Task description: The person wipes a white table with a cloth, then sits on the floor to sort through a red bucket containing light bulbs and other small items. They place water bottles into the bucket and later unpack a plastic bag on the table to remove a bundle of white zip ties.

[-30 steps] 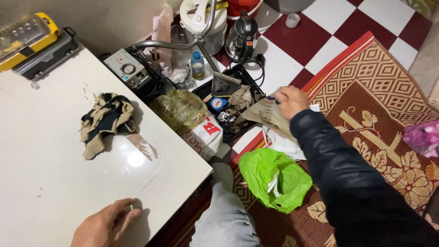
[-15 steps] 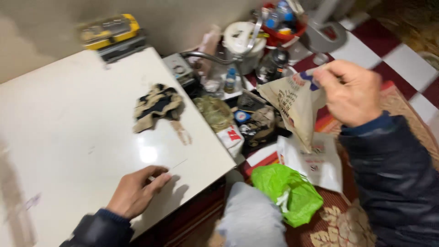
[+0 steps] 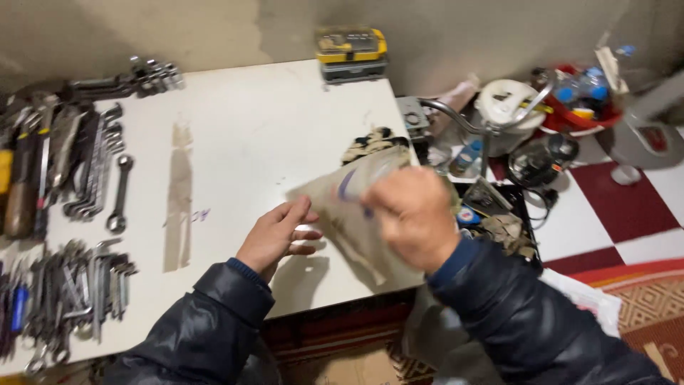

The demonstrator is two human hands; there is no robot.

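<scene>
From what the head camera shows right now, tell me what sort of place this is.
Probably a small home repair workshop. Rows of wrenches lie on the white table, a yellow tool case sits at its far edge, and loose parts crowd the red-and-white tiled floor.

A white table [image 3: 235,128] has many wrenches [image 3: 85,171] at nine o'clock. A yellow tool box [image 3: 351,51] sits at twelve o'clock. A red bowl [image 3: 581,107] sits at two o'clock on the checkered floor [image 3: 627,207].
</scene>
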